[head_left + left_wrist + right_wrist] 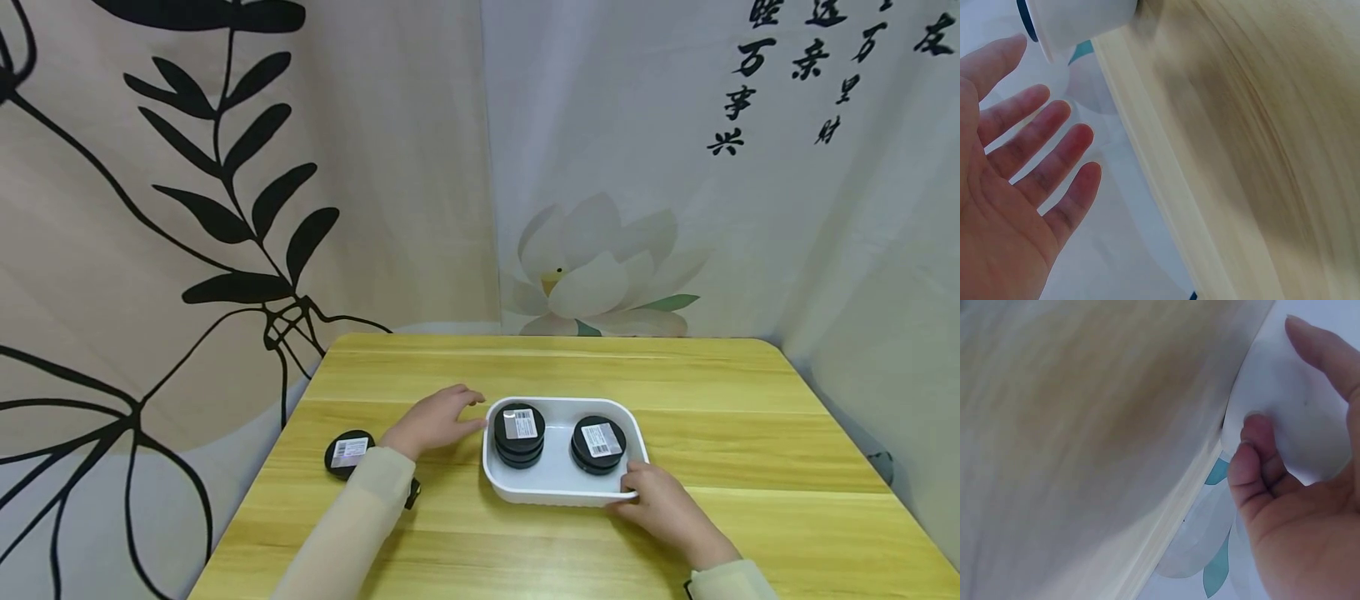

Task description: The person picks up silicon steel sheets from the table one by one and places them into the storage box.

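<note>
A white tray [558, 492] sits on the wooden table in the head view, holding two stacks of round black containers with white barcode labels. The left stack [519, 435] is by the tray's left end, and the right stack [597, 445] is toward its right end. My right hand [667, 507] grips the tray's front right corner; in the right wrist view its thumb and curled fingers [1259, 434] lie against the white wall. Beside the tray's left end is my left hand [438, 421], fingers spread and relaxed, thumb close to the rim. Its palm [1004, 225] holds nothing.
Another labelled round black container [349, 451] lies on the table left of my left forearm, partly covered by the sleeve. The wooden table [720, 400] reaches back to a printed curtain [420, 167] with leaves, a lotus and writing.
</note>
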The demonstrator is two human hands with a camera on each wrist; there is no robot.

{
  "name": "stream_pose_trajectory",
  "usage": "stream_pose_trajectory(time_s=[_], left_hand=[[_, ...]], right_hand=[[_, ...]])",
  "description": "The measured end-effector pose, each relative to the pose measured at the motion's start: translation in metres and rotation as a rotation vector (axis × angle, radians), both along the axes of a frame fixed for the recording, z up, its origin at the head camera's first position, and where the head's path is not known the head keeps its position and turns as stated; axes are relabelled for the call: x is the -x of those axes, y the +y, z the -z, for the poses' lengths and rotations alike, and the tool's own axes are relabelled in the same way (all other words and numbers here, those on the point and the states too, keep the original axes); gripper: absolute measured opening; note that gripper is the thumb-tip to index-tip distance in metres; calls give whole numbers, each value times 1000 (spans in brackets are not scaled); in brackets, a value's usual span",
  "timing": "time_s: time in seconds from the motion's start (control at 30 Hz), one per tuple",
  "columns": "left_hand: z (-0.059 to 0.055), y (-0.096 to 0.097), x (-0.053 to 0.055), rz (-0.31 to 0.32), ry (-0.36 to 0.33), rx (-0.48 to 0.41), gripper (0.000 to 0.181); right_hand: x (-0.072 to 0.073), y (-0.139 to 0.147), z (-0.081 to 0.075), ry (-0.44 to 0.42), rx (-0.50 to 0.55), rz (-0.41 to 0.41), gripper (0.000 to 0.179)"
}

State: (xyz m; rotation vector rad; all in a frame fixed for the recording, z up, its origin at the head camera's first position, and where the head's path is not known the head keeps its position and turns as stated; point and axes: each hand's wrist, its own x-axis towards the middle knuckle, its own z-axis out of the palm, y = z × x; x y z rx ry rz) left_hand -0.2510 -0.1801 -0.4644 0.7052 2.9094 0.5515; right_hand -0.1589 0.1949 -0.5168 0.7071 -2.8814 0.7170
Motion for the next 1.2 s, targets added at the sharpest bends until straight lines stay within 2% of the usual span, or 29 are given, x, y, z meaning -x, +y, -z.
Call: stream_pose_trajectory(time_s=[0.37, 0.6, 0.7, 1.2], left_hand=[[2, -5, -7, -23, -16, -17, 51], [5, -9, -11, -19, 10, -10, 51], [6, -11, -13, -16, 17, -14, 50], [20, -20, -23, -48, 24, 4, 50]], right_hand=[[0, -1, -1, -20, -5, 3, 24], [0, 0, 1, 49, 8, -37, 27], [0, 0, 1, 46, 14, -35, 27], [0, -1, 1, 33, 7, -21, 28]])
